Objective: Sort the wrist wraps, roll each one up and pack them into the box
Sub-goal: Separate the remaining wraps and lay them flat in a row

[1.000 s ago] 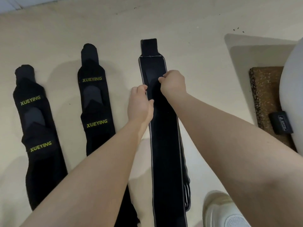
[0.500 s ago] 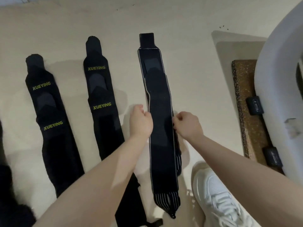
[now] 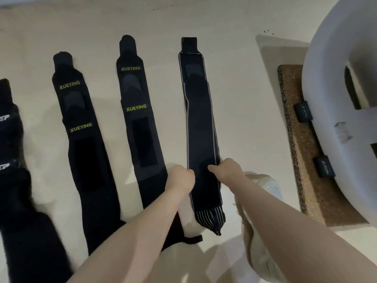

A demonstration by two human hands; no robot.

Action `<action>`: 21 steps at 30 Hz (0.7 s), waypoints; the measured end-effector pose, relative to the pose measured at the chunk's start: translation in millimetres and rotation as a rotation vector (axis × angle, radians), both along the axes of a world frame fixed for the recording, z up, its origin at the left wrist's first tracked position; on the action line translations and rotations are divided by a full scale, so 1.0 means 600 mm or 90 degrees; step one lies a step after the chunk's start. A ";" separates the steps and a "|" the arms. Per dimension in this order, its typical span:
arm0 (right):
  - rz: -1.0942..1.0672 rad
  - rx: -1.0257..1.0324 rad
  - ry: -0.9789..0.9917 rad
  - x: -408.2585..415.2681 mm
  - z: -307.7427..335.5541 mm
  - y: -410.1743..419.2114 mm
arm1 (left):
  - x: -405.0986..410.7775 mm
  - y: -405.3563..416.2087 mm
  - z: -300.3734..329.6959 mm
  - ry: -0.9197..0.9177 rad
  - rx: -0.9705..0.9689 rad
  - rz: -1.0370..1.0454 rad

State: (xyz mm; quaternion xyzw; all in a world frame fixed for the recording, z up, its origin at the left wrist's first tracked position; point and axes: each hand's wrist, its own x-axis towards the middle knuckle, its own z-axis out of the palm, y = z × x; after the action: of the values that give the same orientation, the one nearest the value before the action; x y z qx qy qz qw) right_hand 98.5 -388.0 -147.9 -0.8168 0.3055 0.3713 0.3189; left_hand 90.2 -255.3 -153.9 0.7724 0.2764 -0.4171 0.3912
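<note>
Several black wrist wraps lie flat side by side on the pale floor. The rightmost wrap [image 3: 201,127] is long, with grey edge piping and a striped near end. My left hand [image 3: 180,178] pinches its left edge and my right hand [image 3: 227,169] pinches its right edge, both near the wrap's lower part. Left of it lie two wraps with yellow-green XUEYING lettering, one [image 3: 138,119] close by and another [image 3: 81,131] farther left. A further dark wrap [image 3: 12,160] shows at the left border.
A brown cork mat [image 3: 304,152] lies at the right, with two small black rolled wraps [image 3: 303,111] [image 3: 324,167] on it. A large white rounded object [image 3: 334,82] overhangs the mat. A white shoe [image 3: 269,186] sits just under my right forearm.
Both hands have slid down the rightmost wrap from near its far end to its near part, one on each edge. The view has shifted, showing more wraps at the left.
</note>
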 end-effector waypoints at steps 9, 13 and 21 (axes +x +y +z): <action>-0.351 0.147 -0.008 -0.047 0.024 -0.003 | -0.027 0.009 0.022 -0.029 -0.130 0.037; -0.181 0.067 -0.044 -0.063 0.016 -0.018 | -0.046 -0.003 0.021 -0.098 -0.088 -0.096; -0.022 0.014 -0.015 -0.068 0.035 -0.007 | -0.053 -0.034 0.024 -0.021 -0.171 -0.048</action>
State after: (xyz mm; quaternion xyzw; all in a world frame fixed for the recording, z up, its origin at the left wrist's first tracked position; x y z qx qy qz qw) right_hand 57.5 -392.4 -126.7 -0.8119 0.3120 0.3595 0.3379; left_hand 58.2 -275.8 -139.5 0.7297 0.1823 -0.4518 0.4798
